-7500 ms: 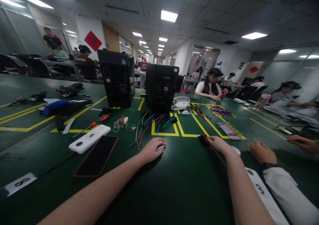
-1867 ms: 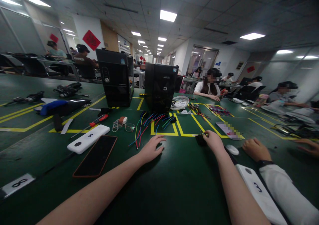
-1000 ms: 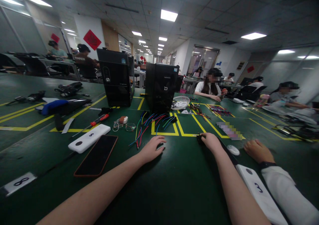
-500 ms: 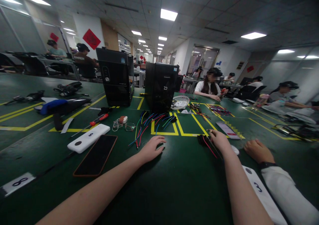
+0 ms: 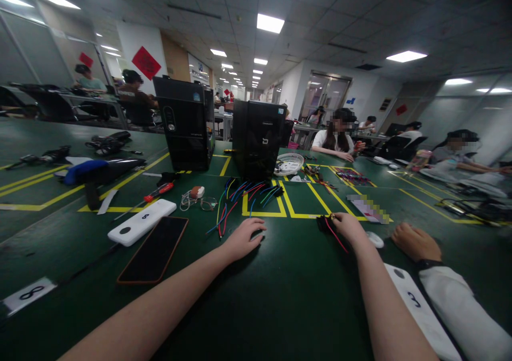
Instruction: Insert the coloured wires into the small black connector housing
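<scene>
My left hand (image 5: 244, 240) rests on the green table with its fingers apart, holding nothing. Left of it and beyond lie loose blue, red, green and yellow wires (image 5: 224, 219). My right hand (image 5: 347, 227) is low over the table, thumb and fingers pinched on what looks like a thin wire, mostly covered by the fingers. Its fingertips are at the edge of a small bundle of black wires (image 5: 321, 223). One red wire (image 5: 338, 238) runs from that bundle toward me, under the hand's left side.
Two black computer towers (image 5: 258, 142) stand ahead. To the left are a phone (image 5: 154, 250), a white power bank (image 5: 143, 222), a red screwdriver (image 5: 159, 192) and glasses (image 5: 208, 203). A co-worker's hand (image 5: 416, 242) rests at right, beside a white box marked 3 (image 5: 412, 297).
My right hand has shifted slightly left, bringing its fingertips to the black wire bundle. My left hand has not moved.
</scene>
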Tool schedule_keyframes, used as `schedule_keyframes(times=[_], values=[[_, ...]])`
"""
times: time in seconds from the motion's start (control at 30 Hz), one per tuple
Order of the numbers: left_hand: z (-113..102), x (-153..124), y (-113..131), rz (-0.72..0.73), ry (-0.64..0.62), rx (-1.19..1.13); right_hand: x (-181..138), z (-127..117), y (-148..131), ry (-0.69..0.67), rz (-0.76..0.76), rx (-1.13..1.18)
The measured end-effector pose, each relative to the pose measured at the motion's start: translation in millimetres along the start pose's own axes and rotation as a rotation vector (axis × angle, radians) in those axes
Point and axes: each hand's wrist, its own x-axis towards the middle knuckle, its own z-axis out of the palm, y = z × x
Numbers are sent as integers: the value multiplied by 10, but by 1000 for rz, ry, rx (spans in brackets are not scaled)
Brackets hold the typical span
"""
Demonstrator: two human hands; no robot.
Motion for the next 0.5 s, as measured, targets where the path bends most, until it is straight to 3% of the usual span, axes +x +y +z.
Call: schedule_keyframes(times=[0.13,0.33,0.5], values=[[0,3,-5,-3,-7,5,5,2,0,-17,15,-20],[-23,1,32,-12,-19,-5,-16,-30,-140,-49,-7,-226],[-18,3,36,-14,-19,0,-15,4,-263,-105,64,-311]])
